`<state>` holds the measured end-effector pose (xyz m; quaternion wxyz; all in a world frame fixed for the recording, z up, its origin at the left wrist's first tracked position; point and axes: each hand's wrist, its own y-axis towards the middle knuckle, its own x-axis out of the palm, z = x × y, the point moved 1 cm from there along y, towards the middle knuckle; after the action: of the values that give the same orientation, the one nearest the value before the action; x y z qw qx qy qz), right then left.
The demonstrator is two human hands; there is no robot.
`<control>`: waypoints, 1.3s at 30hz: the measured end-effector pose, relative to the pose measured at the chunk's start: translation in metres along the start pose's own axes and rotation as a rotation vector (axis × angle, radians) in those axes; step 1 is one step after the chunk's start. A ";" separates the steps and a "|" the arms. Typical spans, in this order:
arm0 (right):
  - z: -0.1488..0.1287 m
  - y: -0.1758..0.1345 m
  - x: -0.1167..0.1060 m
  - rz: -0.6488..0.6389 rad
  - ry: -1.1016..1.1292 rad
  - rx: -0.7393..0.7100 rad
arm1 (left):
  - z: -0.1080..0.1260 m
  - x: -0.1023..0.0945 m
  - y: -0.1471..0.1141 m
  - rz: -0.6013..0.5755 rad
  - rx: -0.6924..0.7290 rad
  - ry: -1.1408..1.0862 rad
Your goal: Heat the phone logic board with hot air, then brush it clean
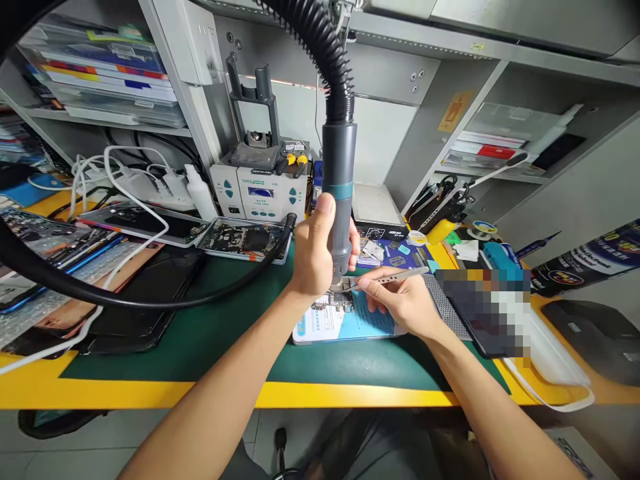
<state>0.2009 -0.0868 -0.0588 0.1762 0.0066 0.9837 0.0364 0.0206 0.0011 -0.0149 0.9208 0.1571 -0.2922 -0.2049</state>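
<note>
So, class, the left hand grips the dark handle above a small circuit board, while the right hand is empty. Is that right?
Not quite: the right hand isn't empty. The head view shows it holding metal tweezers. The left hand does grip the dark handle above a small circuit board.

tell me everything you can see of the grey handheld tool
The grey handheld tool is a dark, plastic-looking cylinder with a teal band and narrower lower end. Gripped by the left hand, it stands nearly upright, pointing down over a circuit board; whether its tip touches is unclear. A black ribbed hose joins its top.
</note>
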 end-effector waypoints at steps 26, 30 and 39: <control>-0.021 -0.001 0.006 0.108 0.049 0.034 | 0.004 0.014 -0.005 0.053 -0.051 -0.034; -0.023 -0.001 0.005 0.110 0.054 0.027 | 0.002 0.014 -0.004 0.048 -0.038 -0.042; -0.023 -0.003 0.005 0.125 0.058 0.015 | -0.001 0.017 -0.004 0.028 -0.030 -0.042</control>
<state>0.1882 -0.0911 -0.0393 0.1452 0.0684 0.9862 0.0401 0.0330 -0.0107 -0.0095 0.9196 0.1347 -0.3103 -0.1996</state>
